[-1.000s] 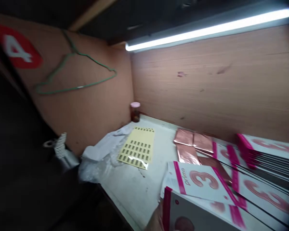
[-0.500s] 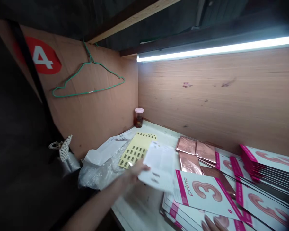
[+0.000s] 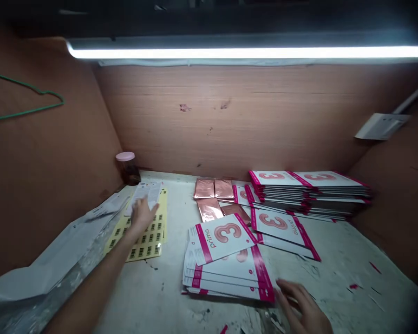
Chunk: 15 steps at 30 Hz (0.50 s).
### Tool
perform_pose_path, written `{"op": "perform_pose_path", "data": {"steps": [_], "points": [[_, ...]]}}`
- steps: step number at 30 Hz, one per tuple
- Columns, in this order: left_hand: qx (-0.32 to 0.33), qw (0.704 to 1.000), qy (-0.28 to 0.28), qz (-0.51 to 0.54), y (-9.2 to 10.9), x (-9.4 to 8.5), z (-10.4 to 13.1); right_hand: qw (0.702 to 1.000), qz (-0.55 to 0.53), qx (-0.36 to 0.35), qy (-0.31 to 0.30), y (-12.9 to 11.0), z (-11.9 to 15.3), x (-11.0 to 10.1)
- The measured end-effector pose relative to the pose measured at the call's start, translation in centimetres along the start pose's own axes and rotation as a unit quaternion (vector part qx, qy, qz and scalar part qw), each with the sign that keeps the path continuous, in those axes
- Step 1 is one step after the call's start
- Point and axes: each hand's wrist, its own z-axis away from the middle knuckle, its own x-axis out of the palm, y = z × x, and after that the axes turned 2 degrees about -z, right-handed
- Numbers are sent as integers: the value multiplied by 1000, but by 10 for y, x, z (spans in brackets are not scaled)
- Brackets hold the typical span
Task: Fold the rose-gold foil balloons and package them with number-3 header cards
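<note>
1. The top card (image 3: 223, 236) reads "prima" beside a big pink "3"; it lies askew on the front stack of cards (image 3: 230, 280), centre of the bench (image 3: 176, 301); another card (image 3: 282, 227) to its right also shows "prima" and a "3".
2. The back stacks (image 3: 310, 195) at right bear the same "3"; yellow sticker sheets (image 3: 146, 239) carry rows of dark labels, too small to read.
3. The left hand (image 3: 144, 215) lies over a white leaflet (image 3: 153, 191) on those sheets, fingers partly bent; I cannot tell whether they grip it.
4. The right hand (image 3: 301, 308) is at the front stack's near right corner, fingers loosely curled and parted; contact is unclear.
5. Copper foil packets (image 3: 209, 209) sit behind the top card; a pink-lidded jar (image 3: 127, 169) fills the back left corner; papers and crinkled plastic (image 3: 62, 287) crowd the left side.
6. Wooden walls (image 3: 209, 125) bound the back and sides; a strip of bench separates sheets from cards; pink scraps (image 3: 354, 286) dot the right.
</note>
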Motion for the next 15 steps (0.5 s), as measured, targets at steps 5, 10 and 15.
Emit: {"op": "perform_pose_path", "data": {"steps": [5, 10, 15], "points": [[94, 979, -183, 13, -3, 73, 71, 981, 90, -109, -129, -21, -87, 34], [61, 976, -209, 1, 2, 94, 74, 952, 102, -158, -241, -34, -103, 56], [23, 977, -207, -52, 13, 87, 74, 975, 88, -159, -128, -30, -45, 53]]}}
